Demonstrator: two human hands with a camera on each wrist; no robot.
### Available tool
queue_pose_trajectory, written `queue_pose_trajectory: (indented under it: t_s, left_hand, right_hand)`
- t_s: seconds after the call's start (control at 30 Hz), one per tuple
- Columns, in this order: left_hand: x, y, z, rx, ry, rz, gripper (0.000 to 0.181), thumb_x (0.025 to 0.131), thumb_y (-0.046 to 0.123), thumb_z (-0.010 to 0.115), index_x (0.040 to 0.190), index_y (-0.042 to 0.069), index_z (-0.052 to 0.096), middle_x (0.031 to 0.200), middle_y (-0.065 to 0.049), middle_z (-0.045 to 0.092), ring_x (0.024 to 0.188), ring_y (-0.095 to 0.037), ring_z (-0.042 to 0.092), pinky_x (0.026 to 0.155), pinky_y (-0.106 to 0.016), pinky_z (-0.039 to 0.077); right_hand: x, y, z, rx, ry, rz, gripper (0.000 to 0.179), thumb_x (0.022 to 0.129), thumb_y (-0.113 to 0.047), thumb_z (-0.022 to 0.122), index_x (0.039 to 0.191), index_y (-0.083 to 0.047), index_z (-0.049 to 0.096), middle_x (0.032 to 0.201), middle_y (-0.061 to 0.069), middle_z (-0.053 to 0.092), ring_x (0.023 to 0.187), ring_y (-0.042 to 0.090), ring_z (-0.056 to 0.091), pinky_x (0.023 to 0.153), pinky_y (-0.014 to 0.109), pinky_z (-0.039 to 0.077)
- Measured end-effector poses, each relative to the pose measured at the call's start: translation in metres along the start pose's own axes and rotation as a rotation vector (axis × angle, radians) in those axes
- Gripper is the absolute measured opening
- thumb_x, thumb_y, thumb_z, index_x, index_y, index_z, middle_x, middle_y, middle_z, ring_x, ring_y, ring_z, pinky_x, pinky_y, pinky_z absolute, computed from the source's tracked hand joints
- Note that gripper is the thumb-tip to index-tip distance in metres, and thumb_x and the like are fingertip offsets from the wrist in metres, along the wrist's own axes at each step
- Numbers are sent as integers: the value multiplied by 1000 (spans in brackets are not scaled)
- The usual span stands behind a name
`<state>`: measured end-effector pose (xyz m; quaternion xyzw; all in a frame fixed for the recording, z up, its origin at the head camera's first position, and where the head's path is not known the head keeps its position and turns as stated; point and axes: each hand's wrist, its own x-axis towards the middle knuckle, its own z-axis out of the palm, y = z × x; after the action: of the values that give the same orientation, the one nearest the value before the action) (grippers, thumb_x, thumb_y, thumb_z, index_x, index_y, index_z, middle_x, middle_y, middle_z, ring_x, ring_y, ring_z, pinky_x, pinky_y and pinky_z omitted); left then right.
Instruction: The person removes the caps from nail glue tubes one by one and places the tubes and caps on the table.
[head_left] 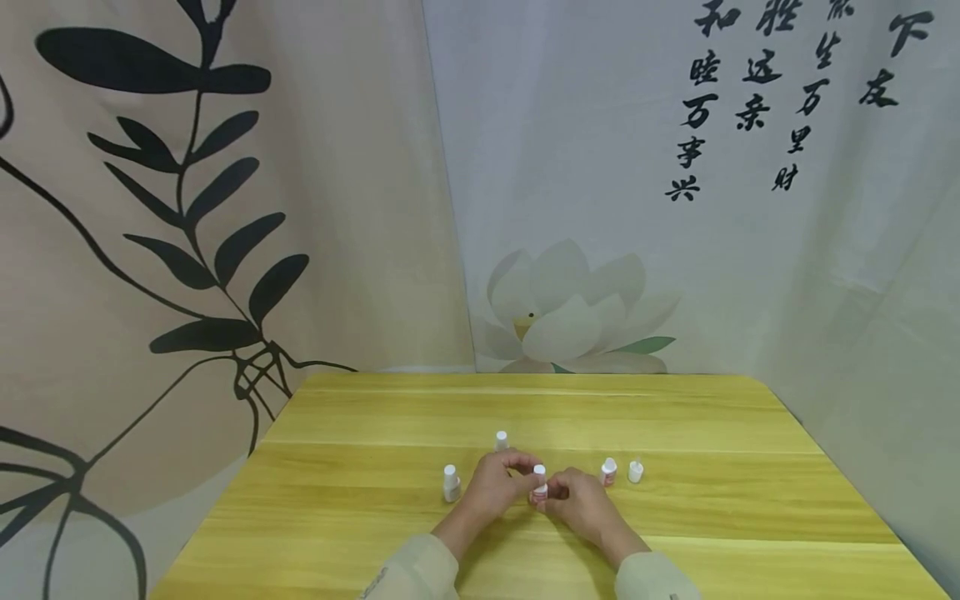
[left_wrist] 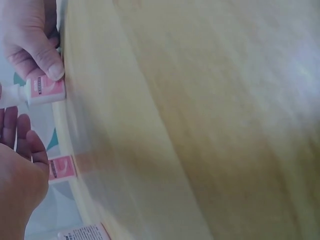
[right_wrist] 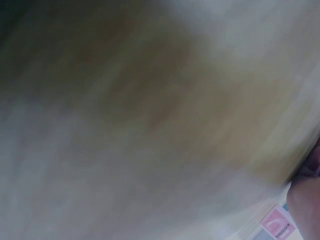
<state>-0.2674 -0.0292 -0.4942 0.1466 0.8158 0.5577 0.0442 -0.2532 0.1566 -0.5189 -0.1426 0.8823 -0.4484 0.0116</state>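
Nearest the camera: two pale sleeves [head_left: 416, 567], this side of the pink-labelled bottle [left_wrist: 47, 94]. That bottle, as landmark: upright between left hand [head_left: 493, 490] and right hand [head_left: 585, 502], at or just above the worktop [head_left: 337, 508]; contact not discernible. Right fingers: pinching the labelled part. Left fingers: curled about the white top [head_left: 539, 471], apparently pinching. Step in hand, by judgement: fitting or loosening of the top, unclear which. Called for next: bottle held steady, top turned or drawn straight. Left of the landmark: white-capped bottle [head_left: 451, 487]. Behind-left: rear bottle [head_left: 501, 439], partly hidden by the left hand. Right: pink-labelled companion [head_left: 608, 473], crowding the right hand; farther right, small white piece [head_left: 636, 472], possibly a cap.
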Motion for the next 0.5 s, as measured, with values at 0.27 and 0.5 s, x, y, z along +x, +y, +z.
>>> queue_pose_trajectory:
  t_s: [0.27, 0.5]
  left_hand:
    - [4, 4, 2, -28, 35, 10, 14, 86, 21, 79, 97, 15, 74, 91, 5, 68, 82, -17, 58, 65, -27, 47]
    - [5, 4, 1, -34, 39, 37, 25, 87, 21, 77, 108, 7, 74, 93, 5, 70, 88, -19, 59, 69, -27, 48]
  right_hand:
    - [1, 2, -2, -2, -18, -2, 14, 82, -20, 81, 90, -13, 72, 88, -2, 60, 83, 15, 56, 76, 36, 49]
    - [3, 5, -3, -9, -20, -13, 12, 82, -18, 80, 89, -13, 71, 88, -2, 60, 82, 14, 56, 74, 33, 49]
